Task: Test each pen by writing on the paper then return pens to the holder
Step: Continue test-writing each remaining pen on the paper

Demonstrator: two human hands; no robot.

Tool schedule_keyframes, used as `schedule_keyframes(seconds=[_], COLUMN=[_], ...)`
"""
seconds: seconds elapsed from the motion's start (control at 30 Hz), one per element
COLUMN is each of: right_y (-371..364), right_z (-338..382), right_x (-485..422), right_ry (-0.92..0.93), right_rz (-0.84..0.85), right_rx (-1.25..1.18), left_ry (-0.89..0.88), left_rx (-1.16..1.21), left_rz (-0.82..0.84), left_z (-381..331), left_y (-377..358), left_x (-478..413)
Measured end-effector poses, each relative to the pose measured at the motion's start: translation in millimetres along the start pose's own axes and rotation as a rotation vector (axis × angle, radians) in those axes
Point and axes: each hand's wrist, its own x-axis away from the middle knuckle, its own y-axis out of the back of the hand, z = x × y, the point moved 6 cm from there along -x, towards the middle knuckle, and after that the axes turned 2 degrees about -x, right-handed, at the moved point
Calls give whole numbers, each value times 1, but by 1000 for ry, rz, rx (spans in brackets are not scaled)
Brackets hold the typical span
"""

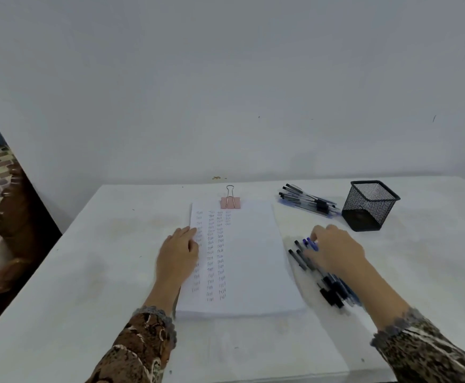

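Note:
A stack of white paper [250, 258], held by a pink binder clip [230, 201] at its top, lies mid-table with columns of small handwritten marks on its left half. My left hand [178, 252] rests flat on the paper's left edge, fingers straight. My right hand [333, 250] lies over a pile of black and blue pens [330, 286] just right of the paper; its fingertips touch the pens, and whether they pinch one is hidden. A second pile of pens [308, 200] lies at the back right, beside an empty black mesh holder [369, 205].
The white table [87, 286] ends at its left edge, where a dark brown piece of furniture [10, 244] stands below. A plain wall rises right behind the table. The holder stands about a hand's width beyond my right hand.

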Motion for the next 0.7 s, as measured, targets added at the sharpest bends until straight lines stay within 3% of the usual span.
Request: schedule_keyframes(seconds=[0.07, 0.13, 0.27, 0.37, 0.47, 0.6, 0.7], right_y=[-3, -17, -48, -47, -23, 15, 48], right_z=[14, 20, 4, -8, -8, -16, -12], right_x=[11, 17, 20, 15, 15, -21, -75], right_ry=[-5, 7, -38, -63, -87, -56, -9], right_rz=[-133, -198, -105, -173, -173, 35, 18], right_rx=[136, 96, -33, -44, -29, -157, -200], left_ry=[6, 7, -6, -18, -19, -22, -32], left_rx=[1, 1, -19, -35, -34, -28, -16], left_rz=[6, -1, -14, -12, -21, -26, -33], left_z=[1, 2, 1, 1, 2, 2, 1], left_y=[-1, -1, -1, -2, -3, -3, -3], left_x=[0, 0, -2, -2, -4, -5, -5])
